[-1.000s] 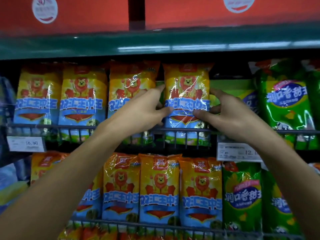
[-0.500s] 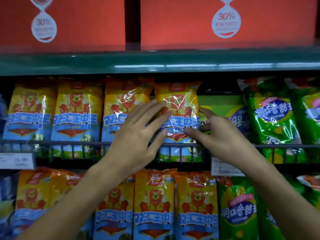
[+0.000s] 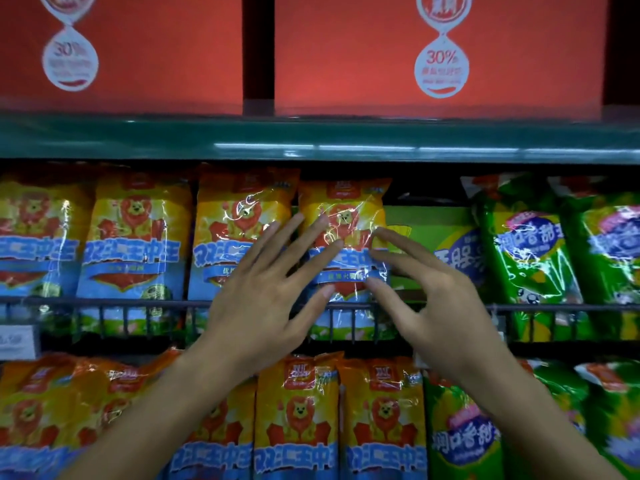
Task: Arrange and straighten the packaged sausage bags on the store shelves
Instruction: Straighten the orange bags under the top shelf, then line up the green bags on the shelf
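On the shelf [image 3: 311, 140], spread hands [image 3: 263, 296] frame a sausage bag [image 3: 346, 209].

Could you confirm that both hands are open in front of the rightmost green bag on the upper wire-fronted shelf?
Not quite: the head view shows the left hand and right hand open in front of the rightmost yellow lion bag, not a green one. It does stand on the upper wire-fronted shelf.

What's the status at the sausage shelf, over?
Left hand open, right hand open. Both at yellow sausage bag, upright behind wire rail. Nothing blocking.
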### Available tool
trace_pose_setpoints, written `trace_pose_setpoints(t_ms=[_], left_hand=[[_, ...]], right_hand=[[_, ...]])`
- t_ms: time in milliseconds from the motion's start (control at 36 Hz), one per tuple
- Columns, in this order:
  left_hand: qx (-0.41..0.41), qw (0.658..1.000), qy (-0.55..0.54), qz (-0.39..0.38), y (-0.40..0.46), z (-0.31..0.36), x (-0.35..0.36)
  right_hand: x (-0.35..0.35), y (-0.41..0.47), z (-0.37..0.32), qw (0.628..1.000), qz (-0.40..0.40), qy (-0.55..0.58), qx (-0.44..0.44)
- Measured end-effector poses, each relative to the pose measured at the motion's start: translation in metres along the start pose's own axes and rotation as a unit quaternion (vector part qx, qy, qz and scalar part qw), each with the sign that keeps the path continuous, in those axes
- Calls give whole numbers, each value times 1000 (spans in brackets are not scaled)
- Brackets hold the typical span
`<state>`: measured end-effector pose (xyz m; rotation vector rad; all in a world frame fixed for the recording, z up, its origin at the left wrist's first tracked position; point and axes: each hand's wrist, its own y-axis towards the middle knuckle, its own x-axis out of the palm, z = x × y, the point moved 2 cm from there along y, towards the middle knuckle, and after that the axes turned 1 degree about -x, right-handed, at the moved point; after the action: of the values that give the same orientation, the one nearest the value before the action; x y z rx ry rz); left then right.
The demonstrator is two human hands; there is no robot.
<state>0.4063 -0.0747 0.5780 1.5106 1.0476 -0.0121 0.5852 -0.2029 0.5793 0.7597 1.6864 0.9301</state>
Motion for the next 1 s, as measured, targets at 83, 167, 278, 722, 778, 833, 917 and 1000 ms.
trace_pose_setpoints(t_ms=[83, 167, 278, 722, 778, 833, 917, 1000], left_hand=[[4, 1000, 6, 7, -4, -1, 0], [8, 1000, 21, 2, -6, -1, 1], [-4, 999, 51, -16, -5, 1, 2], [-12, 998, 41, -40, -4, -1, 1], [-10, 998, 39, -41, -7, -1, 1], [-6, 999, 34, -37, -9, -2, 1], [-5, 1000, -13, -7, -9, -1, 0], [-27, 991, -120, 45, -7, 7, -3]], right_hand=[[-4, 6, -1, 999, 13, 20, 21], [-5, 8, 2, 998, 8, 23, 59], [-7, 19, 12, 990, -46, 3, 137], [-1, 23, 4, 984, -90, -20, 152], [-2, 17, 2, 987, -74, -27, 140], [-4, 9, 2, 991, -42, -8, 128], [-15, -6, 9, 993, 5, 27, 113], [-36, -20, 21, 995, 27, 11, 95]])
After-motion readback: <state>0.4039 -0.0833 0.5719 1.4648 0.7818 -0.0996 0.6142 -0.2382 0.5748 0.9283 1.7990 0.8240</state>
